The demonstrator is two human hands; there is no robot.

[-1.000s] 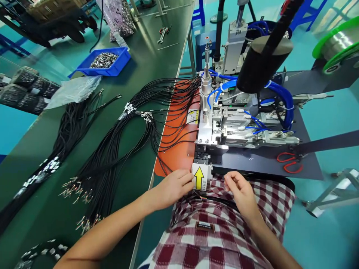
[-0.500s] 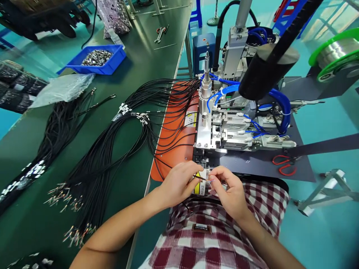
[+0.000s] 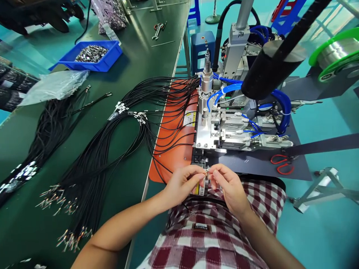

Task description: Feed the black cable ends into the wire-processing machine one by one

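My left hand [image 3: 183, 184] and my right hand [image 3: 227, 185] meet fingertip to fingertip just in front of the machine [image 3: 221, 127], both pinched on the stripped end of a thin black cable [image 3: 206, 171]. They cover most of a white block with a yellow label [image 3: 201, 188] at the machine's front edge. The cable runs back under my left hand. A large bundle of black cables [image 3: 112, 149] with metal terminals lies fanned on the green bench [image 3: 134, 63] to my left, reaching over an orange mat [image 3: 174, 157].
A blue bin of small metal parts [image 3: 89, 56] and a clear plastic bag [image 3: 53, 86] sit at the far left. Red scissors [image 3: 282, 164] lie on the machine's dark plate at right. A green wire spool [image 3: 335, 52] stands far right, a blue stool [image 3: 203, 43] behind.
My hands came together from either side of the yellow-labelled block and rose slightly toward the machine's front, now pinching the cable end between them. The view shifted a little.
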